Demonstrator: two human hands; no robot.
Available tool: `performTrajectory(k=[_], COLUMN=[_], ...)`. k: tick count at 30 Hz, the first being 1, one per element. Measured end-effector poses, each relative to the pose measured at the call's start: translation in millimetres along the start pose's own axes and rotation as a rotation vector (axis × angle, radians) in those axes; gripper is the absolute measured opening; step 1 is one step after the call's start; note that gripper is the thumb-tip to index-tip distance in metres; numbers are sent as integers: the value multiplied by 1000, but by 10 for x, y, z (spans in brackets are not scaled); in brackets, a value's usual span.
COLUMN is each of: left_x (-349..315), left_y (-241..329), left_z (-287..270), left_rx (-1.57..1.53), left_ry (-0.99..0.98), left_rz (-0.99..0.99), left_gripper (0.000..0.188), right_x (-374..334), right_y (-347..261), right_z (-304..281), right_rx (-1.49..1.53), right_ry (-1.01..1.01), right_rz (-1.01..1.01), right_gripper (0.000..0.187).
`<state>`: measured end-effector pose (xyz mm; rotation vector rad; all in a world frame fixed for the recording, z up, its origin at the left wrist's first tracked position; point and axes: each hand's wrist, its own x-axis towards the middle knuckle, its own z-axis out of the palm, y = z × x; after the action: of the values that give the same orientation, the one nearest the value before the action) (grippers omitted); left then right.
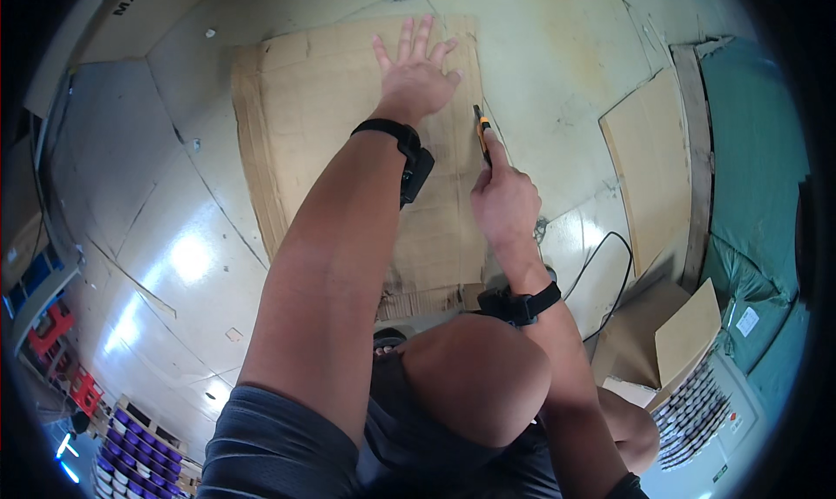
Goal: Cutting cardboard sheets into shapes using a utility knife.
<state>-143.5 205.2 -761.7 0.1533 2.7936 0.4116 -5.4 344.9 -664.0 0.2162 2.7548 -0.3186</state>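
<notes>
A flat sheet of brown cardboard point(322, 107) lies on the floor in front of me. My left hand point(418, 74) rests on its far right part, palm down with the fingers spread. In my right hand point(507, 194) is a utility knife point(484, 133) with an orange and black body, the forefinger stretched along it. The knife's tip points away from me, at the sheet's right edge. Whether the blade touches the cardboard I cannot tell. Black straps with small devices sit on both wrists.
At the right stand an opened cardboard box point(662, 342), a leaning cardboard panel point(649, 168) and green wrapped bundles point(758, 151). A black cable point(623, 281) loops over the tiled floor point(174, 203). My bent knee point(479, 377) is close below the sheet. Purple spools point(139, 447) stand lower left.
</notes>
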Motion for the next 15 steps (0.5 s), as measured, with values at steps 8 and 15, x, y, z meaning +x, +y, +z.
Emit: performTrajectory(k=[8,15], left_x=[16,1], left_y=[14,1], left_z=[16,28], left_rx=[-18,-1], left_ry=[7,18], left_rz=[0,4], left_gripper=[63,63], right_x=[-28,-139], right_y=[23,74], right_z=[17,47], right_rx=[-13,-8], right_ry=[20,7], right_rz=[9,-10], right_gripper=[58,59])
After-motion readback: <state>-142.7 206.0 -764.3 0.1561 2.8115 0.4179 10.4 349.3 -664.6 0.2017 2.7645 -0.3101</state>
